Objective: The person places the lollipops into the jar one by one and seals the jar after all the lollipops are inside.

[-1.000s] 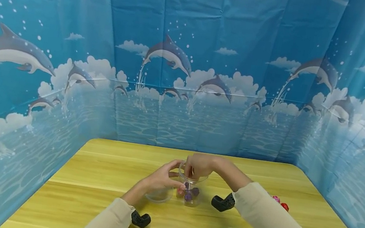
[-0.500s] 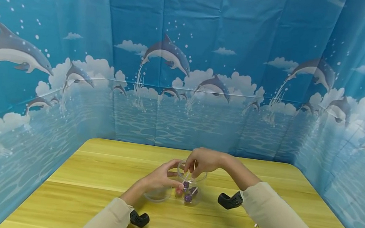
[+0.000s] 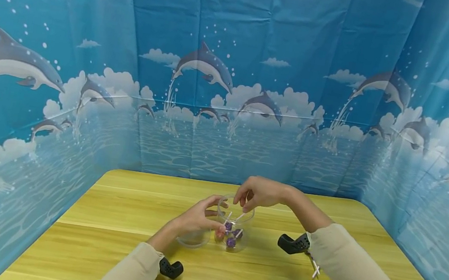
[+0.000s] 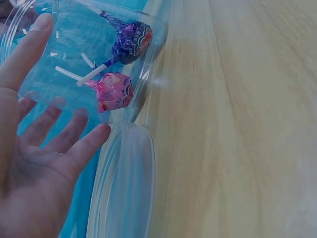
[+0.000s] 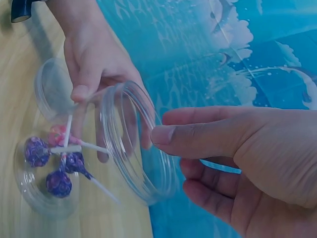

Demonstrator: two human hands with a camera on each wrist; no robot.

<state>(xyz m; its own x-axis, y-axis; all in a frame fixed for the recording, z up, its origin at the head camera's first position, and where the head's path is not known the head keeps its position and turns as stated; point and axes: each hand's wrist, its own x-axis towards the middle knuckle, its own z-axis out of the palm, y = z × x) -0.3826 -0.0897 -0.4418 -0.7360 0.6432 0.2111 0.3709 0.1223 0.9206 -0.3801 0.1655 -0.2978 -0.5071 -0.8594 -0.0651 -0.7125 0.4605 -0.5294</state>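
- Four lollipops lie in the bottom of my clear cup, three purple and one pink, sticks pointing up.
- The cup stands in the middle of the yellow surface, with its clear lid lying flat just beside it.
- My left hand is wrapped round the side of the cup to keep it from tipping.
- My right hand is just above the rim, fingers loose and apart, holding nothing.
- I think the trick is to hold the cup steady and lift my right hand straight up, so I don't bump the rim or the sticks.
- One more lollipop lies on the surface under my right sleeve.
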